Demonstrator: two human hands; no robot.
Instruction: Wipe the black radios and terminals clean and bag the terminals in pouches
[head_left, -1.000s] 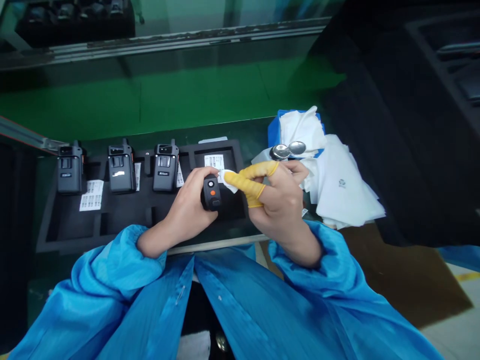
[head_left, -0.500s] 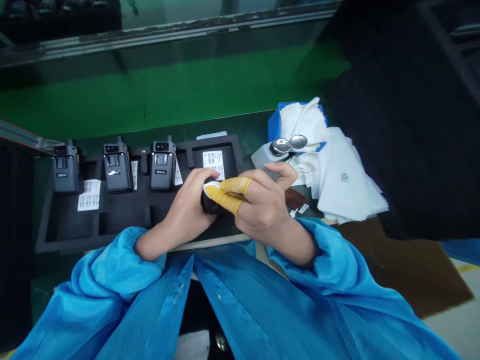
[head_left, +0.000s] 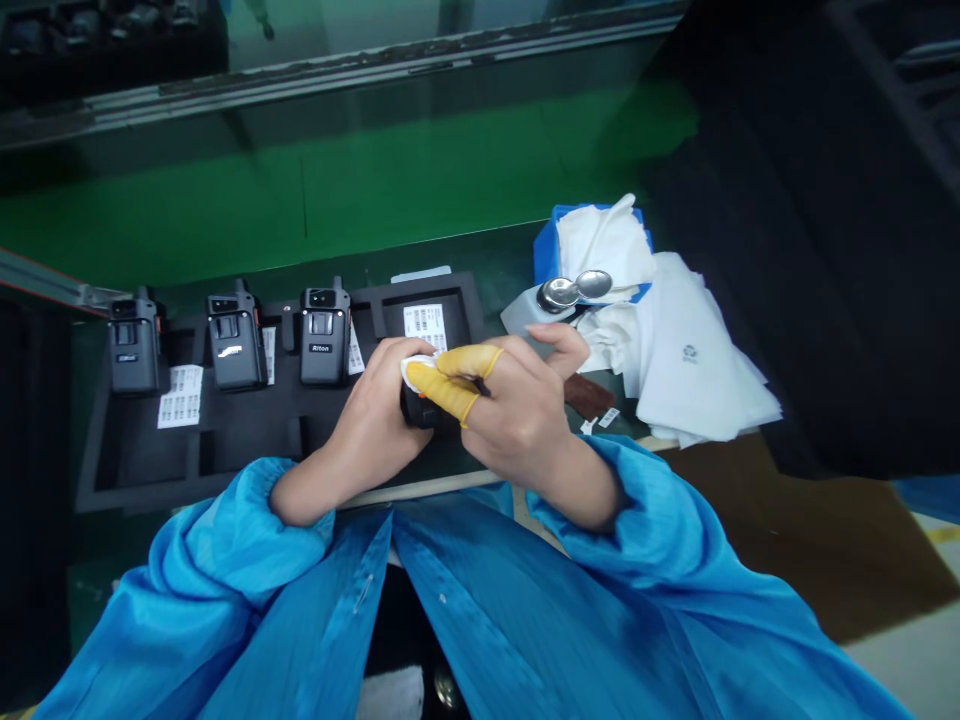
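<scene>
My left hand (head_left: 379, 410) is wrapped round a black handheld radio (head_left: 418, 410), mostly hidden by my fingers. Two fingers of my right hand (head_left: 517, 405) wear yellow finger cots and press a small white cloth (head_left: 409, 370) against the top of that device. To the left, a black foam tray (head_left: 247, 455) bears three similar radios: one at its left end (head_left: 135, 345), a second beside it (head_left: 236, 340) and a third nearer my hands (head_left: 325, 340). Printed white label sheets (head_left: 180, 397) lie in the tray's compartments.
Right of my hands stand a white dispenser bottle with a metal top (head_left: 559, 295) and a blue box (head_left: 547, 250) full of white cloths. White plastic bags (head_left: 694, 360) are stacked beside them. A brown piece (head_left: 589, 397) and small labels lie near the table edge.
My right hand and the white cloth have shifted slightly left over the top of the radio. My left hand keeps its hold; the view has moved a little.
</scene>
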